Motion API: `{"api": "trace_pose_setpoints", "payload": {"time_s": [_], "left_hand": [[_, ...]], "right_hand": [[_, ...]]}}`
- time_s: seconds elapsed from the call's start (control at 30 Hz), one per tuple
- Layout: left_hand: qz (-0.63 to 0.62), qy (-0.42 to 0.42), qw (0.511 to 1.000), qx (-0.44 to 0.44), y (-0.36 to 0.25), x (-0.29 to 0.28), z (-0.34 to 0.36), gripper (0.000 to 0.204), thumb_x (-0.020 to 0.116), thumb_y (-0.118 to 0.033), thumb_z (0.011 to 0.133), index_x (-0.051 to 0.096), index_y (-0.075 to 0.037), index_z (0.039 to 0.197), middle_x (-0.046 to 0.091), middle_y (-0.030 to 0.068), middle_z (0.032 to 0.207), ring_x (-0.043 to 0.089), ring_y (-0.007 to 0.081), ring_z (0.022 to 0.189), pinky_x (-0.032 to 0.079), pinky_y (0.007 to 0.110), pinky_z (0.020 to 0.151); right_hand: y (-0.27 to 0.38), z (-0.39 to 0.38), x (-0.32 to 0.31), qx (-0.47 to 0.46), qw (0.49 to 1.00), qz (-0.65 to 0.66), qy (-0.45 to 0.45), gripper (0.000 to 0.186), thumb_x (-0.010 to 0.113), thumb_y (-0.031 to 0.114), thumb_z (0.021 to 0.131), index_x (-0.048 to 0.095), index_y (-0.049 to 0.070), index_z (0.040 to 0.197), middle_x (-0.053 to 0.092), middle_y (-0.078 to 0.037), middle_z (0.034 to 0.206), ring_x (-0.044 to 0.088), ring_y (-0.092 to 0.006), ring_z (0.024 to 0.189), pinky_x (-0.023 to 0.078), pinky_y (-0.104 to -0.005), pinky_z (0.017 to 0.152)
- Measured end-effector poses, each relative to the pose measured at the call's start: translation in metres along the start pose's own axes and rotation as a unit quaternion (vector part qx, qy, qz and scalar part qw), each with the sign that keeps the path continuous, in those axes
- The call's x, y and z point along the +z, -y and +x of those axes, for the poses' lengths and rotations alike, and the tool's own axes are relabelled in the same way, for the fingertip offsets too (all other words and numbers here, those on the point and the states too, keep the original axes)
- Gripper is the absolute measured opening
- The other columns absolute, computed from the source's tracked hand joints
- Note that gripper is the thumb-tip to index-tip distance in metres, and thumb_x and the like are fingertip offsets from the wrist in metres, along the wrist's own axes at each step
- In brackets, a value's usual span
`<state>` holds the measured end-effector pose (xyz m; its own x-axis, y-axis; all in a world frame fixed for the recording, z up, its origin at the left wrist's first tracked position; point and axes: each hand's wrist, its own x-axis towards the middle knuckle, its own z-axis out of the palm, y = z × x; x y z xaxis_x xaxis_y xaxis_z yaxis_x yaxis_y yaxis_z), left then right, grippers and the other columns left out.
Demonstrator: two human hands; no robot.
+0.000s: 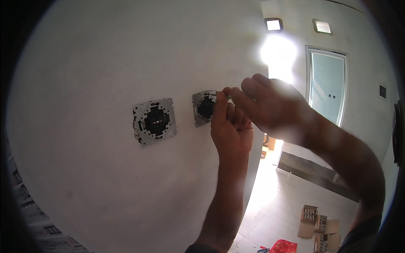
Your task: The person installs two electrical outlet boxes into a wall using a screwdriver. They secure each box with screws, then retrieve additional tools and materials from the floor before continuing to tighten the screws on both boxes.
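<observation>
Two flush-mounted socket inserts with square metal frames and black centres sit in the pale wall. The nearer insert is fully in sight; my hands partly cover the right insert. At that one's upper right edge, my left hand is closed, thumb and forefinger pinching around the front of a slim tool that looks like a screwdriver. Behind it my right hand is wrapped round the tool's rear end. Only a short greenish piece shows between the hands, and its tip is hard to make out.
The wall ends just right of my hands, with bright glare beyond. Further off stand a pale door and a tiled floor. Open cardboard boxes, a red bag and blue-handled pliers lie there. Printed paper is at lower left.
</observation>
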<state>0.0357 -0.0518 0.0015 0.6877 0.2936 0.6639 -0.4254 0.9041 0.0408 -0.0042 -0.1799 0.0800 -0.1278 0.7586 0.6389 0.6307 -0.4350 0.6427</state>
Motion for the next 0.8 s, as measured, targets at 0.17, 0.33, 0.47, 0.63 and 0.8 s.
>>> {"api": "trace_pose_setpoints", "payload": {"time_s": [0.17,0.33,0.47,0.63,0.8], "left_hand": [[0.028,-0.030,0.999,0.023,0.004,0.004,0.001,0.025,0.069,-0.031,0.105,0.068,-0.007,0.105,0.027,-0.0103,0.058,0.021,0.0036,0.052,0.022,0.024,0.052],[0.030,-0.060,0.997,0.029,0.002,0.010,0.004,0.023,0.072,-0.031,0.103,0.067,-0.009,0.100,0.029,-0.0101,0.056,0.020,0.0035,0.050,0.022,0.025,0.051],[0.033,-0.066,0.997,0.021,-0.001,0.010,0.002,0.023,0.071,-0.031,0.104,0.068,-0.008,0.102,0.032,-0.0103,0.057,0.023,0.0032,0.049,0.024,0.024,0.050],[0.058,-0.097,0.993,0.017,0.005,0.023,-0.011,0.027,0.065,-0.029,0.108,0.069,-0.003,0.115,0.034,-0.0100,0.059,0.028,0.0036,0.050,0.026,0.024,0.050],[0.168,-0.025,0.985,-0.008,-0.003,-0.018,-0.026,0.032,0.063,-0.025,0.108,0.066,0.002,0.126,0.032,-0.0083,0.059,0.027,0.0048,0.051,0.024,0.025,0.050]], "right_hand": [[0.005,0.016,0.000,0.324,0.887,0.315,0.096,0.017,0.069,0.015,0.099,0.069,-0.001,0.104,0.064,-0.012,0.074,0.066,-0.0258,0.073,0.056,-0.0359,0.069],[0.005,0.021,-0.008,0.352,0.851,0.373,0.112,0.021,0.067,0.020,0.101,0.067,-0.001,0.103,0.066,-0.014,0.078,0.068,-0.0274,0.074,0.056,-0.0392,0.067],[-0.002,0.005,0.003,0.014,0.999,-0.023,0.024,0.028,0.067,0.030,0.100,0.065,0.003,0.105,0.068,-0.011,0.095,0.073,-0.0260,0.084,0.061,-0.0354,0.076],[0.013,0.016,-0.012,0.200,0.954,0.127,0.185,0.028,0.065,0.028,0.101,0.061,0.003,0.112,0.067,-0.012,0.101,0.073,-0.0278,0.094,0.060,-0.0366,0.083],[0.019,-0.030,0.026,0.188,0.965,0.165,0.076,0.029,0.065,0.028,0.100,0.060,0.001,0.109,0.069,-0.014,0.101,0.074,-0.0311,0.091,0.060,-0.0384,0.082]]}}
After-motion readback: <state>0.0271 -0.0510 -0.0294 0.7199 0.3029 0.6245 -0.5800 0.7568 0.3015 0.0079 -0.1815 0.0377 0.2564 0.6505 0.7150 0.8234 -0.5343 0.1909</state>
